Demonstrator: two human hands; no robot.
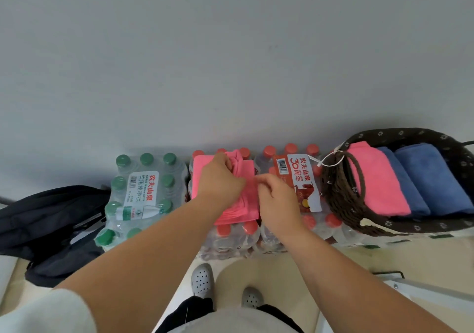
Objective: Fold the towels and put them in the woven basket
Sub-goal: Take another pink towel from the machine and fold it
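A pink towel lies partly bunched on top of shrink-wrapped packs of red-capped bottles. My left hand grips a gathered fold of it near the far edge. My right hand pinches the towel's right edge beside the left hand. At the right stands the dark brown woven basket, holding a folded pink towel and two folded blue towels side by side.
A pack of green-capped water bottles stands to the left of the red-capped packs. A black bag lies on the floor at far left. A plain grey wall rises behind everything. My feet in grey perforated shoes stand below.
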